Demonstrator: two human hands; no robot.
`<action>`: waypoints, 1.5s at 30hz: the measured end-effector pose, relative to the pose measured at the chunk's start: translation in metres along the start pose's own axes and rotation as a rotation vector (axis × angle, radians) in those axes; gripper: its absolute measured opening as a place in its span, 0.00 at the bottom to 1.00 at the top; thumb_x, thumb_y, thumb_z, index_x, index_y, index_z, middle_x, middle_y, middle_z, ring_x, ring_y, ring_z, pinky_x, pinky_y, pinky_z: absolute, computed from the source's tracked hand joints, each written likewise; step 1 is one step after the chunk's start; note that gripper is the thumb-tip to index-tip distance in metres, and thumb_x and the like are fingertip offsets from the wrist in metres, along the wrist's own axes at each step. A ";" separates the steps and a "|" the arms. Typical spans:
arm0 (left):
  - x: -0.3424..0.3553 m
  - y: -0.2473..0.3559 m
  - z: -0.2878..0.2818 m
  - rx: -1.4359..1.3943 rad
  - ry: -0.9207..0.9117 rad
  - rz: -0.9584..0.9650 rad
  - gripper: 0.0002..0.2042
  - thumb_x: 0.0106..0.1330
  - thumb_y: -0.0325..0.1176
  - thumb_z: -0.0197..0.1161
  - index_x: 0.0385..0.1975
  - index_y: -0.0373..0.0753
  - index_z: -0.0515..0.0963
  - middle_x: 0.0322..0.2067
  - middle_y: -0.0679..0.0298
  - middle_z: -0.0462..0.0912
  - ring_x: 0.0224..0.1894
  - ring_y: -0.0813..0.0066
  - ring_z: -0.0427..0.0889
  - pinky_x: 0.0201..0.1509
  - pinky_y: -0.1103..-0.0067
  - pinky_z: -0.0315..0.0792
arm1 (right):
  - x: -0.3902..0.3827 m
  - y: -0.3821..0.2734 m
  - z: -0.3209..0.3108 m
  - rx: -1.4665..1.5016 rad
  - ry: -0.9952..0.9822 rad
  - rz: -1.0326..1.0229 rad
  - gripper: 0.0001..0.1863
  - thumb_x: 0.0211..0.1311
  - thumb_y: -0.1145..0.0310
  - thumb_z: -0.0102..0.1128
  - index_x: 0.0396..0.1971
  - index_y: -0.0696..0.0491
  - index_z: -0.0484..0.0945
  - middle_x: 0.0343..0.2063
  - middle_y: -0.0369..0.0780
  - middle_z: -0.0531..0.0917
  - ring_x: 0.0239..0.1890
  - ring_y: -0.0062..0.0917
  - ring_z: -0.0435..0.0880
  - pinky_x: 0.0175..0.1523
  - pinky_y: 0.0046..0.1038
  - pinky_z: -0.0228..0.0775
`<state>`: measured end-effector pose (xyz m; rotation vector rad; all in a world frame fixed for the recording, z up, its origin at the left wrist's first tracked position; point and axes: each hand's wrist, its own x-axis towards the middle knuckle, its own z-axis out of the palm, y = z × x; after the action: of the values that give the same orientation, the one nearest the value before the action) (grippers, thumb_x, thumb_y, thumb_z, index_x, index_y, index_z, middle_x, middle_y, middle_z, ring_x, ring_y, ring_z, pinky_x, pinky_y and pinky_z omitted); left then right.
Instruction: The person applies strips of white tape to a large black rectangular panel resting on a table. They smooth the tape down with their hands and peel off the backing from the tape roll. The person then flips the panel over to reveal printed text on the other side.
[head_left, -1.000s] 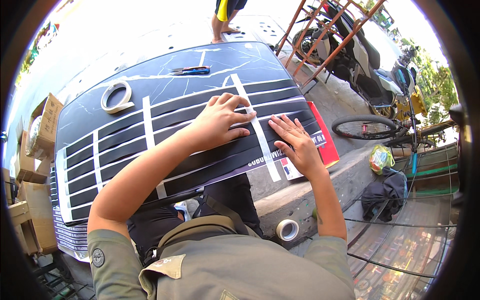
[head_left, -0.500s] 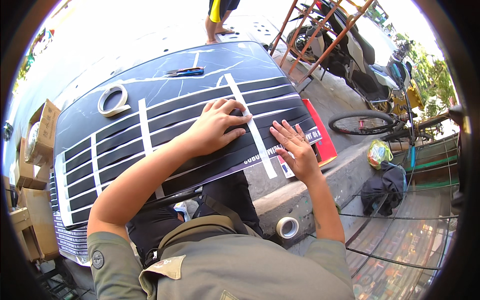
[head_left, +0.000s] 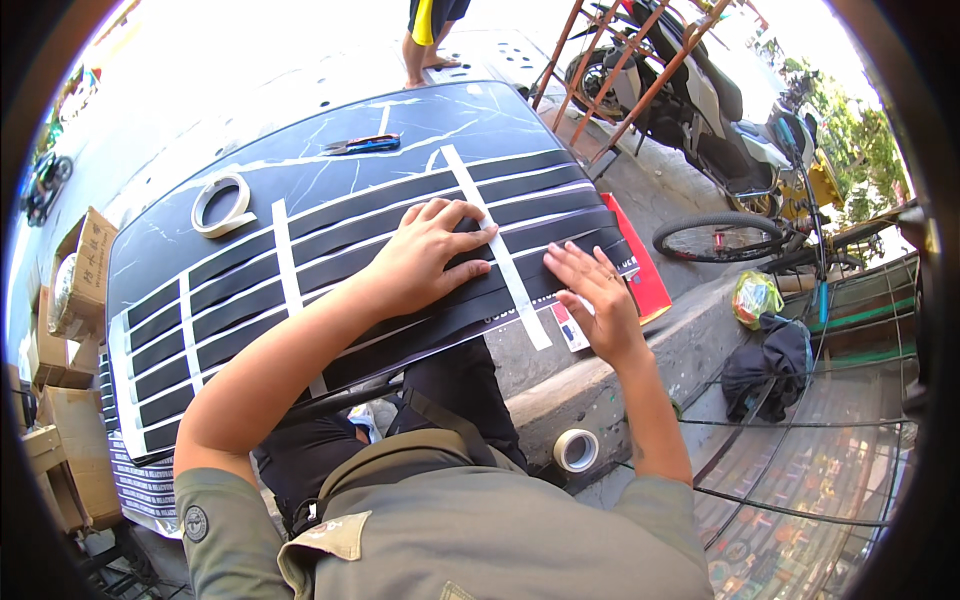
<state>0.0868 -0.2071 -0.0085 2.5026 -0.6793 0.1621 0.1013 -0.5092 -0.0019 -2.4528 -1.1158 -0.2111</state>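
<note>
Right-hand masking tape strip (head_left: 510, 270) lies across the black bands (head_left: 545, 193), between the two hands. Left hand (head_left: 435, 255) is on its left side: index fingertip on the strip about mid-length, thumb tip on a band just left of it. Fingers bent, moderate gap between index and thumb, nothing visibly gripped; under the palm, can't tell. Right hand (head_left: 600, 300) is just right of the strip, over the right ends of the bands: palm down, fingers nearly straight, thumb apart, holding nothing visible. Can't tell if its fingertips touch.

Strip's long axis runs far-left to near-right. Far end sits on the marble-pattern tabletop (head_left: 300, 140) beyond the bands; near end points toward the wearer, past the lowest band. Bands run left-right, rising toward the right, roughly square to the strip. Second tape strip (head_left: 287, 255) crosses the bands further left, roughly parallel.

Tape roll (head_left: 228, 227) and blue-handled snips (head_left: 362, 145) lie on the tabletop, beyond the bands.
</note>
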 end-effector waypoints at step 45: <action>-0.002 0.006 0.003 -0.096 -0.002 0.059 0.18 0.73 0.45 0.62 0.59 0.50 0.84 0.59 0.62 0.77 0.66 0.60 0.70 0.75 0.59 0.54 | 0.002 0.000 0.009 -0.037 -0.012 -0.031 0.26 0.75 0.57 0.57 0.69 0.45 0.74 0.70 0.37 0.74 0.75 0.35 0.66 0.80 0.47 0.43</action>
<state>0.0821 -0.2118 -0.0090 2.3931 -0.7442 0.1449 0.1022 -0.5037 -0.0093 -2.4735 -1.1657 -0.2288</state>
